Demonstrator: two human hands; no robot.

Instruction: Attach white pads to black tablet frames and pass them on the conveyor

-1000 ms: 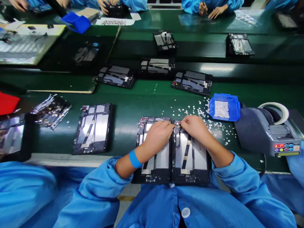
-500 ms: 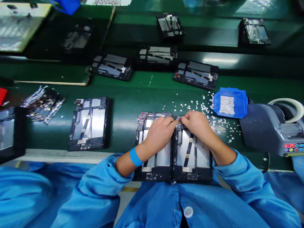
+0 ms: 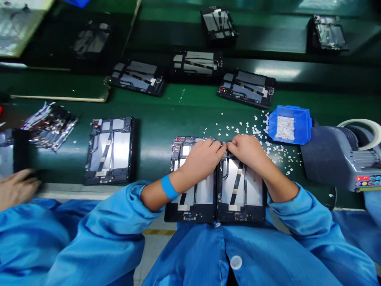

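Observation:
Two opened tablets lie side by side at the bench edge before me, the left tablet (image 3: 205,198) touching or nearly touching the right tablet (image 3: 253,194). Their inner boards, ribbon cables and silvery plates face up. My left hand (image 3: 204,159) reaches across the left tablet, fingers closed at the right tablet's top-left corner. Beside it, my right hand (image 3: 248,151) is closed too, thumb and forefinger pinched at that corner. The fingertips of both hands nearly meet; whatever small thing they grip is too small to make out.
White paper-like bits lie scattered near a blue bin (image 3: 305,127) holding more. A grey tape dispenser (image 3: 327,159) stands right. Another tablet (image 3: 119,139) and a pile of ribbon-like parts (image 3: 55,129) are left. More tablets (image 3: 248,89) lie behind. A co-worker's hand (image 3: 19,188) appears far left.
The view has shifted slightly. My hands stay at the same corner, with the left fingers a little further right. A co-worker's hand has come into view at the far left.

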